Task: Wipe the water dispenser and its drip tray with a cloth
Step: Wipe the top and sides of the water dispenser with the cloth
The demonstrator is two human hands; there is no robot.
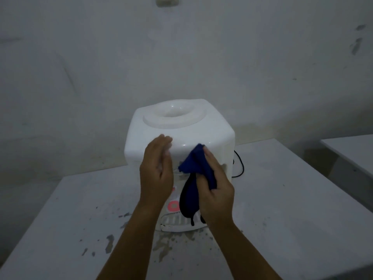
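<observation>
A white tabletop water dispenser (181, 130) stands on a white table (282, 209), its round bottle well on top without a bottle. My right hand (217, 190) grips a dark blue cloth (196, 168) in front of the dispenser's upper front edge; part of the cloth hangs down over the front panel. My left hand (156, 170) is held with straight fingers beside the cloth, fingertips at the dispenser's top front edge. The drip tray (175, 221) shows at the dispenser's base between my forearms, partly hidden by the hanging cloth.
A black power cord (240, 164) runs behind the dispenser on the right. The table has grey stains and chipped paint near its front. A second white table (351, 150) stands at the far right. A wall is close behind, with a switch (167, 1) at the top.
</observation>
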